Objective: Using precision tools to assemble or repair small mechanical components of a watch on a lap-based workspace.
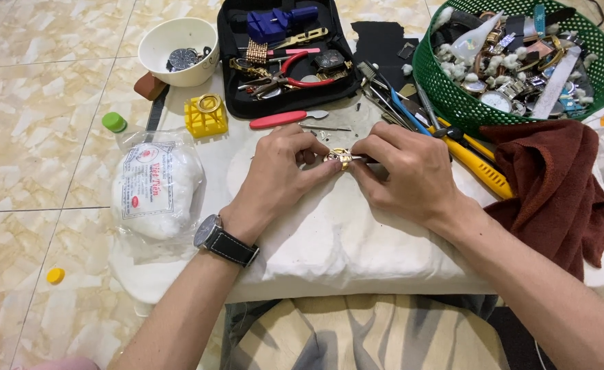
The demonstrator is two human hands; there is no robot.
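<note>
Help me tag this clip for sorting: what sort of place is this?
Likely a home or informal watch-repair spot set on a tiled floor. Both hands, left and right, hold a small gold watch over a white cushion, beside an open tool case and a green basket of watches.

floor: glossy beige marble-pattern tiles | work surface: white cushion | light: even

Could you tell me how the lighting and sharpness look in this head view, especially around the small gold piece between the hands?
Head view: light is even and soft, with faint shadows under the left hand and right hand; the gold watch piece shows small glints and is too small for detail; the floor tiles carry a mild sheen; the green basket is sharp; slight wide-angle bending shows at the edges.
</note>
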